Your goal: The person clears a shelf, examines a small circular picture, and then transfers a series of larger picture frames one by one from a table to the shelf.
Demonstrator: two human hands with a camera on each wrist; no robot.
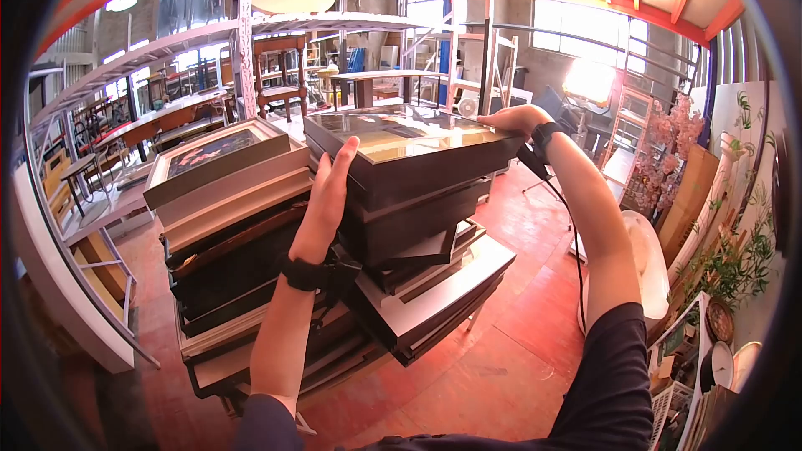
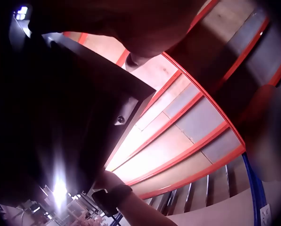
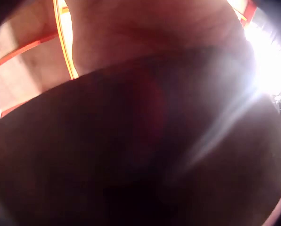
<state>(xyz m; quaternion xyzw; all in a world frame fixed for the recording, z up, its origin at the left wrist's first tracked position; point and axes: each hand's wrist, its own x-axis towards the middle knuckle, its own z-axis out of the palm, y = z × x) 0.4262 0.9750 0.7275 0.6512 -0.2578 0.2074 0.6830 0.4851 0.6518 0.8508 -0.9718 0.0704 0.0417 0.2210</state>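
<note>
A deep black-sided picture frame (image 1: 434, 169) with a glossy picture on top lies uppermost on a stack of dark frames (image 1: 393, 238) in the head view. My left hand (image 1: 326, 200) touches its left side, fingers straight and pointing up. At its far right corner is my right hand (image 1: 520, 119), wrist bent, its fingers mostly hidden by the frame. The left wrist view has the dark frame (image 2: 95, 99) close up, with my right hand (image 2: 108, 181) at its lower edge. A dark surface fills most of the right wrist view, below bare skin (image 3: 154, 33).
Another stack of frames (image 1: 230, 192) adjoins on the left. Lower frames (image 1: 434, 301) jut out towards me. Metal shelving (image 1: 246, 42) with furniture stands behind. A white chair (image 1: 639, 263), pink blossoms (image 1: 668, 142) and plants (image 1: 739, 259) are at the right. A cable hangs by my right forearm.
</note>
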